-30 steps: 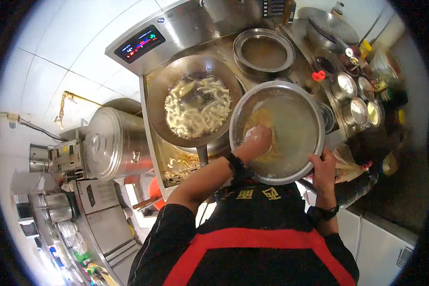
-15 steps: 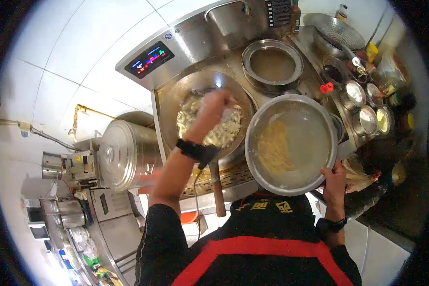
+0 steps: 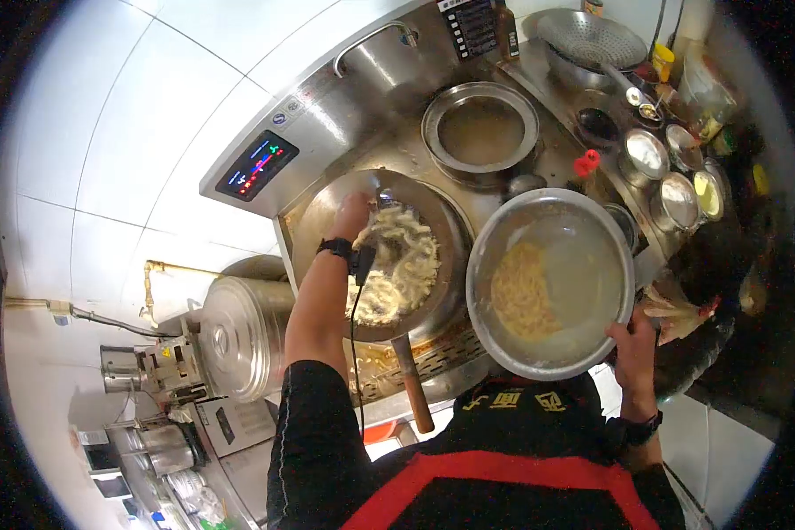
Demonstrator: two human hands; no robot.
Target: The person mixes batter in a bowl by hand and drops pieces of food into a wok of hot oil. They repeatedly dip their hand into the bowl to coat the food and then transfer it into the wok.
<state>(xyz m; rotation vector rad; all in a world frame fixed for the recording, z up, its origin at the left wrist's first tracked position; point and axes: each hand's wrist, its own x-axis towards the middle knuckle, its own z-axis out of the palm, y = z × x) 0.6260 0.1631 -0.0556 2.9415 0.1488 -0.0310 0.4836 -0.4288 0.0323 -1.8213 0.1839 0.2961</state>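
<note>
My left hand [image 3: 354,215] is low over the upper left part of a wok [image 3: 314,208]; its fingers are too blurred and hidden to make out. Pale, battered strips [image 3: 402,256] lie in a curved band in the wok, close to that hand. My right hand [image 3: 634,343] grips the lower right rim of a large metal bowl [image 3: 623,309]. Yellowish, batter-coated strips [image 3: 523,291] sit on the bowl's left side, with pale liquid to their right. The wok's wooden handle [image 3: 417,402] points toward my body.
Behind the bowl stands a metal basin [image 3: 479,132] of brownish liquid. A perforated strainer [image 3: 592,40] and several seasoning pots [image 3: 647,155] are at the upper right. To the left are a lidded steel pot [image 3: 230,340] and a lit control panel [image 3: 256,165].
My left hand has moved from the wok's upper right to its upper left. The view has shifted, and my right hand still holds the bowl. More of the strips in the wok show.
</note>
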